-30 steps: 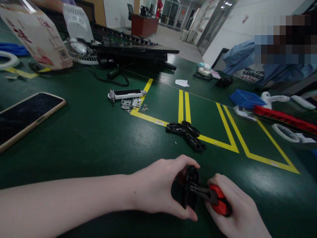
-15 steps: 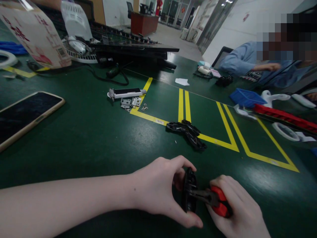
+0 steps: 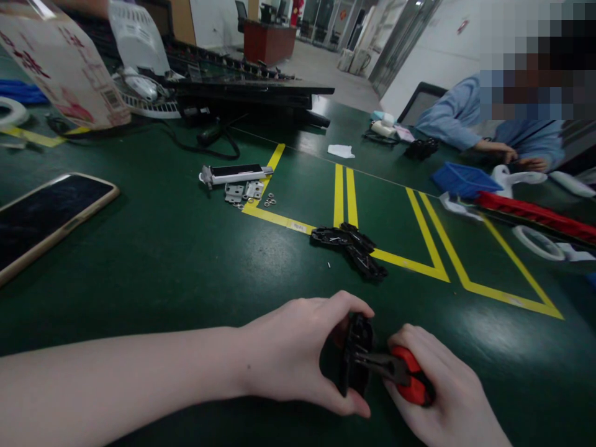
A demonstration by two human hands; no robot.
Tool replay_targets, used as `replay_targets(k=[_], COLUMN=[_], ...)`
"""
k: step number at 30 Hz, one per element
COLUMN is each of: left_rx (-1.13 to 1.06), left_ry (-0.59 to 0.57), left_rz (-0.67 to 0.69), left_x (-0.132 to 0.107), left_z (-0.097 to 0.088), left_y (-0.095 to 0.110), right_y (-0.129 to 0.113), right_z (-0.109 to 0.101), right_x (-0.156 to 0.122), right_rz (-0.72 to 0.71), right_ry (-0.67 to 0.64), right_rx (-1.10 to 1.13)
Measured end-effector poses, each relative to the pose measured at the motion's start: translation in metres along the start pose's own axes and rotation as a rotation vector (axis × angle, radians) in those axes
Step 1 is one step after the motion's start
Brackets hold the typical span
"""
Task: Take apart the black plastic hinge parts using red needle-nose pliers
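My left hand is curled round a small black plastic part held upright on the green table, thumb under it and fingers over its top. My right hand grips a screwdriver with a red and black handle; its dark shaft points left into the black part. Several more black plastic parts lie in a loose pile just beyond my hands, on a yellow line.
A phone lies face up at the left. Small metal brackets and washers sit near a yellow line. A carton, a white fan and cables stand far left. A blue bin, red strip and a co-worker's blue sleeve are at the right.
My left fingers have closed back over the top of the black part after opening slightly. The co-worker at the right has leaned in and lowered the hands to the table.
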State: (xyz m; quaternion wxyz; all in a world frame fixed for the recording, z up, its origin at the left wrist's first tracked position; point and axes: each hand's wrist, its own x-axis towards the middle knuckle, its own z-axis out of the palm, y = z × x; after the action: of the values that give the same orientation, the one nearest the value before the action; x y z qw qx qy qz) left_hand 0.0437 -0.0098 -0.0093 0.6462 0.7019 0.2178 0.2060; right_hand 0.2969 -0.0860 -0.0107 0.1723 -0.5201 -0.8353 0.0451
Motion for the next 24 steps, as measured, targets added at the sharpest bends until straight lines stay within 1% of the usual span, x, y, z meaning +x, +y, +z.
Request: replay_targets(k=[4,7,9,14,16,20,24], left_rx=[0.026,0.075,0.086,-0.004,-0.023,-0.037,-0.067], left_ry=[0.0,0.002,-0.006,-0.032,-0.019,-0.008,0.017], left_rz=[0.022,0.005,-0.02,-0.135,-0.152,-0.138,-0.109], left_x=[-0.001,0.0,0.0,0.002,0.002,0.002,0.001], left_z=[0.0,0.0,-0.001,-0.004,-0.004,-0.003,-0.002], left_y=[0.0,0.002,0.005,0.016,0.018,0.016,0.014], right_y=[-0.002,-0.003,-0.006,-0.012,-0.01,-0.004,-0.002], right_z=[-0.001,-0.001,0.0,0.0,-0.001,-0.002,-0.001], right_x=[0.001,0.001,0.0,0.001,0.002,0.003,0.0], right_rz=[-0.001,-0.009,0.01,0.104,0.083,-0.004,0.005], right_ry=[-0.013,-0.002,0.014,0.052,0.059,0.054,0.089], right_rx=[0.017,0.0,-0.007,-0.008,-0.017,-0.045,-0.032])
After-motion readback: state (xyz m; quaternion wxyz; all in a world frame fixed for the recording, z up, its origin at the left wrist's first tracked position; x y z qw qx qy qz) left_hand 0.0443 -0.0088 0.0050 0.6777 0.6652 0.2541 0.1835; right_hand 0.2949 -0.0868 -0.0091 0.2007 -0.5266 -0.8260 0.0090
